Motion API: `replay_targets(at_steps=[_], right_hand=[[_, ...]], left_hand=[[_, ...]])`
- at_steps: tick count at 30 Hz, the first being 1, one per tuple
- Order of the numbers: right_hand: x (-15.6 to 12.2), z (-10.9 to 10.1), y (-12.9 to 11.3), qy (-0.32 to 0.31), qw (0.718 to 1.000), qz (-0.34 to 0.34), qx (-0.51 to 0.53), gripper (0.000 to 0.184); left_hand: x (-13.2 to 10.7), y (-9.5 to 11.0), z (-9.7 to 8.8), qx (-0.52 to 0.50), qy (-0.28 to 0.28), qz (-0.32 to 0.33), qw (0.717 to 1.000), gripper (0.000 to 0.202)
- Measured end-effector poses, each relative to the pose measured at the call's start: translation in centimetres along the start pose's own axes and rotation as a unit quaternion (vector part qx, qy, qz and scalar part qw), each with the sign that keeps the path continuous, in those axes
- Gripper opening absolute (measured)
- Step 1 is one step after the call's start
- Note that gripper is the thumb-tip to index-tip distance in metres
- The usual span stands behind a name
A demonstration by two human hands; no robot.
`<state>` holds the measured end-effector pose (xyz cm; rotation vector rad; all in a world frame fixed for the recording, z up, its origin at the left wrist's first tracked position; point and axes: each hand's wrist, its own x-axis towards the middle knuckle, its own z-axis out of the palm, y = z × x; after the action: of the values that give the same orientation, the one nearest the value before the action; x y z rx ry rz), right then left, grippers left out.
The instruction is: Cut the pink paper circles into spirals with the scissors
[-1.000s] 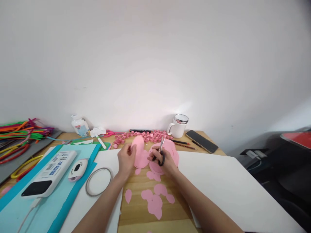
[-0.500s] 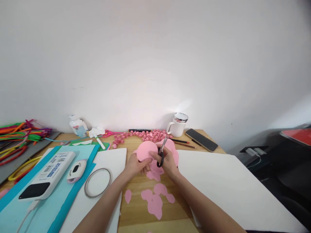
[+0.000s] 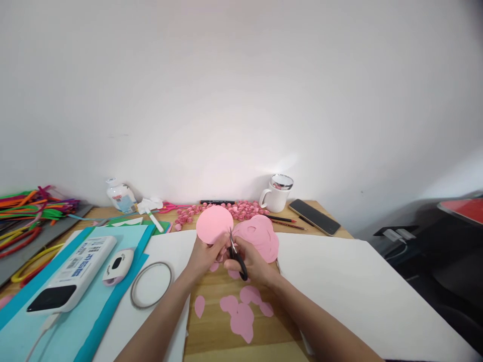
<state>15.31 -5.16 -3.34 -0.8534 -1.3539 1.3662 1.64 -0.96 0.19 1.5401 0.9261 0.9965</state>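
Two bare hands work above the wooden table (image 3: 211, 322) in the head view. Left hand (image 3: 206, 254): fingers pinched on the lower edge of a pink paper disc (image 3: 214, 224), held upright above the table. Right hand (image 3: 252, 262): fingers closed through the black handles of the scissors (image 3: 236, 251), blades pointing up at the disc's lower right edge; whether the blades touch the paper appears uncertain at this size. Cut pink pieces (image 3: 241, 314) lie on the table just below the hands. More pink sheets (image 3: 260, 236) lie behind the right hand. A white mug (image 3: 277, 193) and a phone (image 3: 314, 217) stand at the far edge.
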Motion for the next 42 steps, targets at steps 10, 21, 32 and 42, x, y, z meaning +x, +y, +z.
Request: replay_targets(at_steps=[10,21,32,42], right_hand=[[0.0,0.1,-0.4,0.015,1.000,-0.017,0.007,0.039],[0.1,0.3,0.2,0.022,0.999,-0.021,0.030,0.036],[0.1,0.5,0.4,0.055,0.998,0.010,0.014,0.030],[0.1,0.5,0.5,0.057,0.998,0.003,0.009,0.035]], left_hand=[[-0.1,0.1,0.3,-0.024,-0.014,-0.007,1.000,0.037],[-0.1,0.8,0.2,-0.016,-0.003,-0.001,1.000,0.030],[0.1,0.7,0.1,-0.010,-0.001,0.024,1.000,0.029],[0.2,0.1,-0.2,0.064,0.085,-0.005,0.994,0.027]])
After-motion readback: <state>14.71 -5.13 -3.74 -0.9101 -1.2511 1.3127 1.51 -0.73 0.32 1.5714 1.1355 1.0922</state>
